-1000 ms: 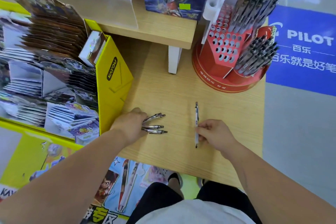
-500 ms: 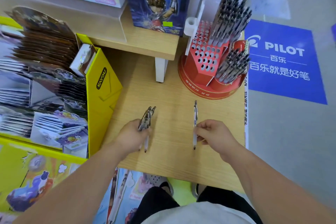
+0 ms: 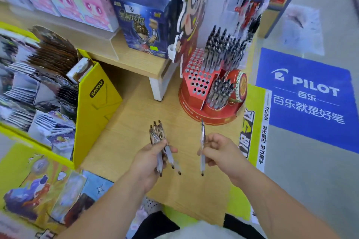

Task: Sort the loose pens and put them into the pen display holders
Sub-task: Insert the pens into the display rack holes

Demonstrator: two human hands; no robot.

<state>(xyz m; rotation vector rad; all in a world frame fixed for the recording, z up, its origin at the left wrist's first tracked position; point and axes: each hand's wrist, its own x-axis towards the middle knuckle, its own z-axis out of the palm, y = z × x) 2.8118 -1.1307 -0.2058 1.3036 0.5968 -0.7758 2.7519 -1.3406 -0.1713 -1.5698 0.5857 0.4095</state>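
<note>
Above the tabletop (image 3: 120, 137), just short of the red pen display holder (image 3: 194, 111), the grip of the left hand (image 3: 149, 159) wraps a bundle of pens (image 3: 156, 134) while that of the right hand (image 3: 219, 153) pinches a single pen (image 3: 202, 132).

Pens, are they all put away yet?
Not yet. Many black-capped pens already stand in the red pen holder. The left hand holds three pens, the right hand pinches one pen. Those four have to go into the empty holes.
</note>
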